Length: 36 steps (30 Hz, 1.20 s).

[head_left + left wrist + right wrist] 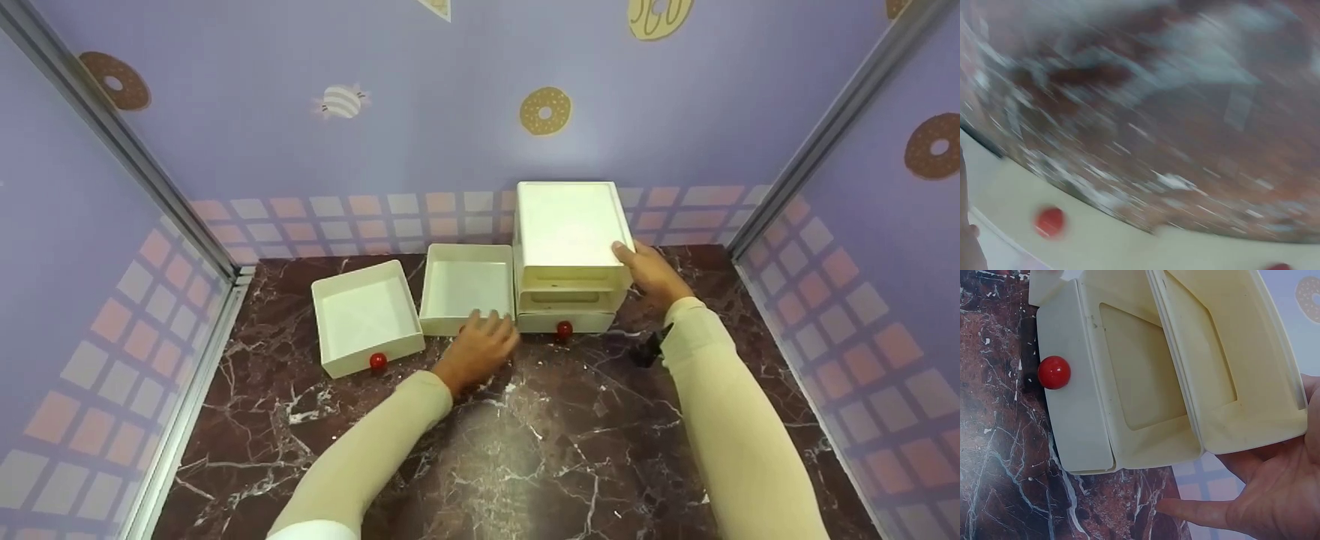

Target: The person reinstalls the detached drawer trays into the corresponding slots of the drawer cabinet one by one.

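A white drawer cabinet (574,225) stands against the back wall, with two vacant slots above one fitted drawer (536,322). That drawer's red knob (1054,372) shows plainly in the right wrist view. My right hand (654,271) holds the cabinet's upper right edge, thumb on top and fingers along the side. Left of the cabinet sits a removed drawer (466,281). Over its front right corner is my left hand (480,346), fingers loosely bent, partly hiding its knob. Farther left another removed drawer (367,315) lies at an angle, its red knob (378,361) facing front.
Dark red marble-patterned tabletop (525,450) lies beneath everything, with white specks in front of the drawers. Purple walls (435,112) with printed donuts enclose the back and both sides. Metal rails (187,405) run along the side edges. The left wrist view is heavily blurred.
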Each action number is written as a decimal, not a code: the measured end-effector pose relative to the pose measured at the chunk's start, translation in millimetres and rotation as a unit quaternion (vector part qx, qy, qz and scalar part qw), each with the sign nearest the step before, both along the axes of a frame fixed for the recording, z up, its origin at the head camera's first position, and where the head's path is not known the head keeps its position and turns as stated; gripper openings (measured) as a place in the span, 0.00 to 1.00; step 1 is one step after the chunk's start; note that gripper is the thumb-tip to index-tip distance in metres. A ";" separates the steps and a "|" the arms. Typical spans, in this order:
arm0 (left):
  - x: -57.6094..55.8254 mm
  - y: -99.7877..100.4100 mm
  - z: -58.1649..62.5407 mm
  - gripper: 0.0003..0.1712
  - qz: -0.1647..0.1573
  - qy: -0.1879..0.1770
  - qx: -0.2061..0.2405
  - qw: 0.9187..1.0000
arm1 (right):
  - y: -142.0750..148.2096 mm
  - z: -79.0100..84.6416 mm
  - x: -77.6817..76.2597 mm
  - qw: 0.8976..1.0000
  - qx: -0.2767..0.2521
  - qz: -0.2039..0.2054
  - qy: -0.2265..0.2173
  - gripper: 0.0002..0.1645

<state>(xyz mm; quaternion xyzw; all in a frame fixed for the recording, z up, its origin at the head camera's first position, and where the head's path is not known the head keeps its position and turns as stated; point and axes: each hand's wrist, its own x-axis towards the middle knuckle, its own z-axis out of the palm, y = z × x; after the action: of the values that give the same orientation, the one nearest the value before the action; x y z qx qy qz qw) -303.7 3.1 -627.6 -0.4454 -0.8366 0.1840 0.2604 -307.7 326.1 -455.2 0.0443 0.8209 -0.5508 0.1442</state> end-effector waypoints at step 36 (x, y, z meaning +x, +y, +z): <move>93.5 -36.1 30.4 0.34 0.133 -0.065 0.095 0.984 | 3.3 -7.1 -5.6 1.000 -0.023 -0.001 0.002 0.38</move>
<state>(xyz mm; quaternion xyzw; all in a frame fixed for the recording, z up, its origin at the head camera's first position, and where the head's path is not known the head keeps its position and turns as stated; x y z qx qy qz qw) -210.1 -32.9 -597.1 -0.3145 -0.9171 0.1072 0.2202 -313.3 329.4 -462.3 0.0407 0.8085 -0.5694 0.1432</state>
